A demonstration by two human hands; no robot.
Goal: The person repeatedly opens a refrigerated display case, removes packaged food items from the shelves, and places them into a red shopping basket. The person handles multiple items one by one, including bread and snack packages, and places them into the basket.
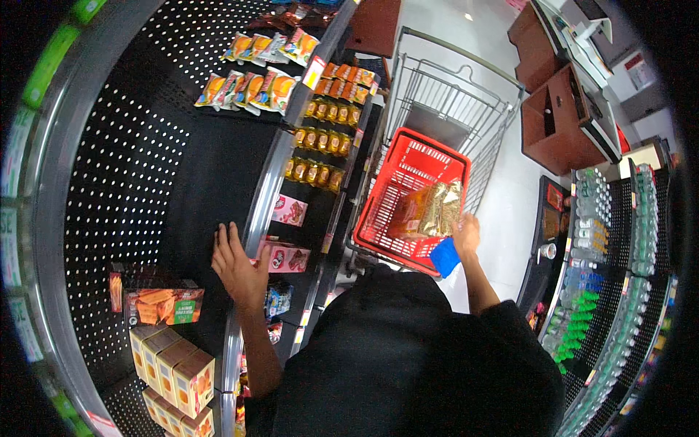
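Observation:
My left hand (240,267) is spread over the edge of a black store shelf (218,180), its fingers apart with nothing held. Below that shelf edge, close to its thumb, is a pink box (289,258). At the near right corner of a red plastic shopping basket (377,210), my right hand (467,236) has its fingers bent close to the rim and a blue cloth (445,257); what exactly it grips cannot be made out. Gold and brown shiny packages (423,213) lie in the basket, which stands in a metal shopping cart (431,71).
Snack bags (273,90) and brown boxes (164,306) stand on the left shelves, with cream boxes (175,371) nearer. Jars (319,141) fill a lower shelf. Brown counters (557,125) and shelves of bottles (581,295) line the right side of the aisle.

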